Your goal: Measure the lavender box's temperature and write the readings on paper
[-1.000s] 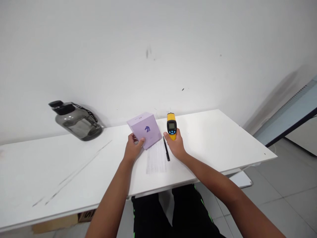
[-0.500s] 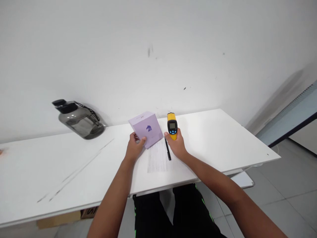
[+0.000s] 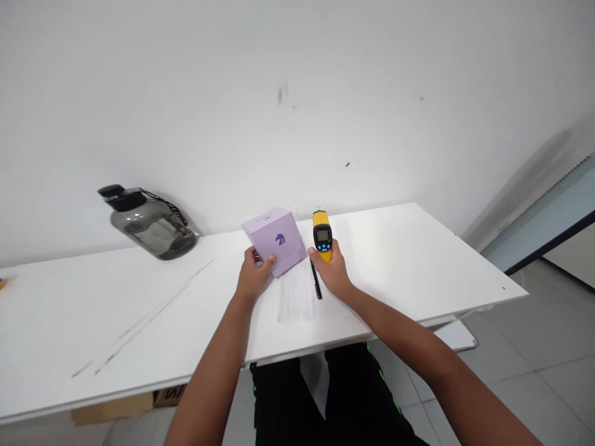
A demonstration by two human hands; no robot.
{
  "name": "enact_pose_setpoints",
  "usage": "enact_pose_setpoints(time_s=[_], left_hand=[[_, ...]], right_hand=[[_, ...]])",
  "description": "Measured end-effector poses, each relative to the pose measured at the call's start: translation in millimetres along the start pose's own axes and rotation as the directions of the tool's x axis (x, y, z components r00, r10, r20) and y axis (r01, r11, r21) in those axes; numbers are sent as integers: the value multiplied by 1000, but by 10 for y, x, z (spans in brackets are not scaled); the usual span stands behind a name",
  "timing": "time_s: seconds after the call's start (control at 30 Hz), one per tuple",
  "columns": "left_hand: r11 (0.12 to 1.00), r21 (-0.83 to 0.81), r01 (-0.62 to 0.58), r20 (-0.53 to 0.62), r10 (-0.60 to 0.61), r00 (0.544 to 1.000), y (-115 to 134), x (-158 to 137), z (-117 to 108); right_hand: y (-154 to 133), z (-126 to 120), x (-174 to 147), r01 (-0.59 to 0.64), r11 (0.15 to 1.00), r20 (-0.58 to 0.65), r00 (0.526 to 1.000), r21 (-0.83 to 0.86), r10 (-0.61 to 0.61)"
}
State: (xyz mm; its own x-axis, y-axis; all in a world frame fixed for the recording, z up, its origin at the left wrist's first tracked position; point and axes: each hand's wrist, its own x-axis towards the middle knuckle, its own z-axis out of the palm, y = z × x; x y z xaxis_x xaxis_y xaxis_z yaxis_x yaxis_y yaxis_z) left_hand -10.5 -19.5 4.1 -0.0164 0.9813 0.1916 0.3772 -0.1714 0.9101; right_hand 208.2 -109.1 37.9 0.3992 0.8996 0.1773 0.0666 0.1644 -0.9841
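My left hand (image 3: 254,272) grips a light purple box (image 3: 283,251) by its lower left corner, thumb on the front face. The box bears a dark purple horse-head logo and is tilted above the table. In my right hand (image 3: 333,269) is a yellow and black infrared thermometer (image 3: 322,234), held upright with its screen and blue buttons facing me. Its handle is mostly hidden by my fingers. Just below lies a black pen (image 3: 316,282), beside a sheet of paper (image 3: 295,303) with faint writing, partly covered by the box.
A grey translucent water bottle (image 3: 153,226) with a black lid stands at the back left against the wall. The white table (image 3: 418,266) ends at a corner on the right. A cardboard box (image 3: 116,409) sits under the table at left.
Almost nothing differs. The purple box and the thermometer stay in my hands in nearly the same places, with only a slight shift of the view.
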Motion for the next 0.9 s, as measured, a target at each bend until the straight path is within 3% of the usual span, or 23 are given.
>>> enact_pose_setpoints(time_s=[0.9], left_hand=[[1000,19,-5,-12,5,1000,-8,-1,1]], right_hand=[[54,4,-13,-18,1000,25,1000,2,17]])
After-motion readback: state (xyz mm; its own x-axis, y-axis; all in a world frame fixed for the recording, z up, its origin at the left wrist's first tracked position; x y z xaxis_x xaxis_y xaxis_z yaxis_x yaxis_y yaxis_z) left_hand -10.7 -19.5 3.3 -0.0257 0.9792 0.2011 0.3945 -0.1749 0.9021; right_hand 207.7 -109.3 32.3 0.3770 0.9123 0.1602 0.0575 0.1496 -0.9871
